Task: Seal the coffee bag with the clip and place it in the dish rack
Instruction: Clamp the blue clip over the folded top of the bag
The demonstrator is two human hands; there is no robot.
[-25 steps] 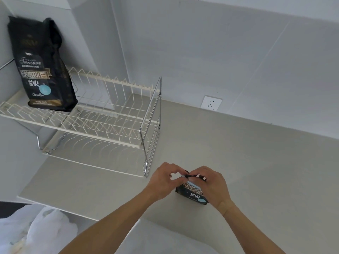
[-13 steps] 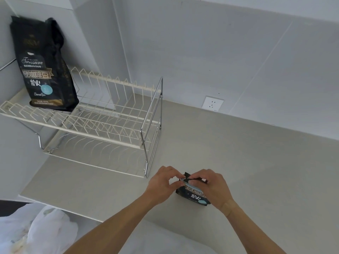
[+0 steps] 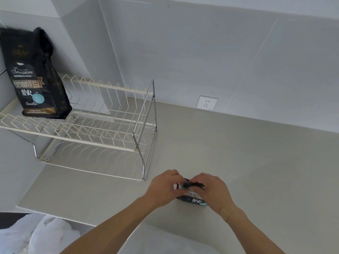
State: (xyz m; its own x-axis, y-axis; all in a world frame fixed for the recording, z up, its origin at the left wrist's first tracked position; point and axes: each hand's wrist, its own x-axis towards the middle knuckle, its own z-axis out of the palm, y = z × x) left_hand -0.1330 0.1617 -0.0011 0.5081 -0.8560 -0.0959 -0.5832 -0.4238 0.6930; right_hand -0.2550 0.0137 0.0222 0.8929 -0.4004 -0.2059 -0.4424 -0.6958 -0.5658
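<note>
A black coffee bag (image 3: pixel 194 198) stands on the grey counter near its front edge. Both hands pinch its folded top. My left hand (image 3: pixel 165 188) holds the left end of the fold, where a small white clip (image 3: pixel 176 186) shows between the fingers. My right hand (image 3: pixel 213 191) grips the right side of the fold and covers much of the bag. The white two-tier dish rack (image 3: pixel 102 132) stands to the left, at the back of the counter.
A second, larger black coffee bag (image 3: pixel 34 77) stands upright on the rack's upper tier at the far left. A wall socket (image 3: pixel 207 102) sits low on the back wall. White plastic bags (image 3: pixel 36 235) lie below the counter's front left edge.
Both hands stayed on the bag's top, shifting slightly. The white clip now shows at my left fingers. The camera moved a little.
</note>
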